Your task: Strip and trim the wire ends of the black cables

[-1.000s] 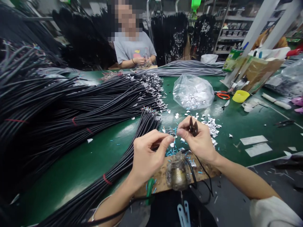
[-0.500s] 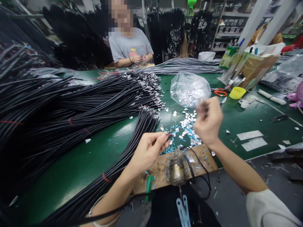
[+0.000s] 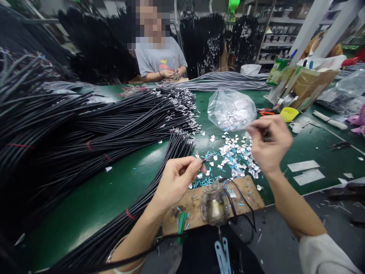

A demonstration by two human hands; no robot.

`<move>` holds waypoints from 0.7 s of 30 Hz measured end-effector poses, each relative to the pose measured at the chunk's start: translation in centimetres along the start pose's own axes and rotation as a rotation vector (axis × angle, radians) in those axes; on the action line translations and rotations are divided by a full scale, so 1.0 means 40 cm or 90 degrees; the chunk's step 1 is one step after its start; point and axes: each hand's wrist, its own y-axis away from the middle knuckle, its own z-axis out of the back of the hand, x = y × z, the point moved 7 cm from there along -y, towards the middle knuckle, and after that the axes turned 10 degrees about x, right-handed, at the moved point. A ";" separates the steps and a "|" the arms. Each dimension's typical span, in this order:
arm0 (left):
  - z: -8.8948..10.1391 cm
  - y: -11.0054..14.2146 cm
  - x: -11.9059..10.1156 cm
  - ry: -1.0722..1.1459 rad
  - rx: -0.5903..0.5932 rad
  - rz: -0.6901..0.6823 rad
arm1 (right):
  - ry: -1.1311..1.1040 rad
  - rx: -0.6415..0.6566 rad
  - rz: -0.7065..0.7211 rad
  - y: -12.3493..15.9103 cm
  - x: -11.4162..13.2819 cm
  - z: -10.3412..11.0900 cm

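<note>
My left hand [image 3: 180, 178] pinches the end of a black cable [image 3: 203, 163] between thumb and fingers, and thin coloured wires fan out from its tip. The rest of that cable runs back under my left wrist. To the right, my right hand [image 3: 270, 142] is raised over the table with its fingers curled together; a small dark thing shows among them, too blurred to name. Below both hands lie foil scraps [image 3: 232, 152] and short blue tube bits [image 3: 209, 179]. A tied bundle of black cables [image 3: 173, 152] rests just left of my left hand.
Large stacks of black cables [image 3: 128, 114] cover the left side. A clear bag [image 3: 231, 110] of scraps lies ahead. Before me is a wooden board [image 3: 185, 205] with a wrapped metal device [image 3: 214, 207] and light-blue handles [image 3: 222, 255] below. A co-worker [image 3: 161, 57] sits opposite.
My right hand has moved right, away from the cable end. The pale blue piece seen at the cable tip is gone from there, and coloured wires now show. My left hand stays nearly in place.
</note>
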 end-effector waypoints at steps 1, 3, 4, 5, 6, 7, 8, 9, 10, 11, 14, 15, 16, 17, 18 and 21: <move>0.001 0.000 -0.001 -0.001 0.001 -0.005 | 0.005 -0.017 -0.043 -0.006 -0.016 0.008; 0.004 -0.001 -0.011 -0.030 -0.007 -0.033 | -0.058 0.109 -0.052 -0.012 -0.017 -0.029; 0.008 -0.001 -0.019 -0.057 -0.025 -0.056 | -0.096 0.176 -0.041 -0.006 -0.006 -0.053; 0.014 0.001 -0.027 -0.089 -0.057 -0.082 | -0.128 0.202 -0.028 0.002 0.008 -0.068; 0.021 0.005 -0.036 -0.120 -0.103 -0.111 | -0.155 0.214 -0.015 0.012 0.024 -0.079; 0.029 0.011 -0.045 -0.148 -0.154 -0.139 | -0.178 0.221 -0.008 0.023 0.037 -0.088; 0.035 0.019 -0.051 -0.173 -0.202 -0.162 | -0.198 0.228 -0.001 0.033 0.050 -0.096; 0.038 0.026 -0.057 -0.196 -0.240 -0.180 | -0.214 0.239 0.006 0.042 0.061 -0.103; 0.038 0.031 -0.061 -0.219 -0.268 -0.196 | -0.226 0.249 0.013 0.049 0.070 -0.109; 0.037 0.036 -0.064 -0.239 -0.287 -0.209 | -0.234 0.256 0.017 0.054 0.076 -0.113; 0.032 0.038 -0.069 -0.258 -0.300 -0.221 | -0.262 0.264 -0.008 0.059 0.075 -0.121; 0.033 0.036 -0.068 -0.247 -0.294 -0.220 | -0.280 0.273 -0.026 0.058 0.072 -0.126; 0.034 0.034 -0.069 -0.233 -0.289 -0.219 | -0.300 0.287 -0.046 0.058 0.068 -0.132; 0.037 0.033 -0.070 -0.223 -0.291 -0.222 | -0.317 0.305 -0.066 0.059 0.065 -0.139; 0.042 0.035 -0.074 -0.221 -0.304 -0.228 | -0.329 0.320 -0.089 0.060 0.060 -0.146; 0.058 0.053 -0.092 -0.253 -0.384 -0.263 | -0.335 0.345 -0.152 0.068 0.046 -0.159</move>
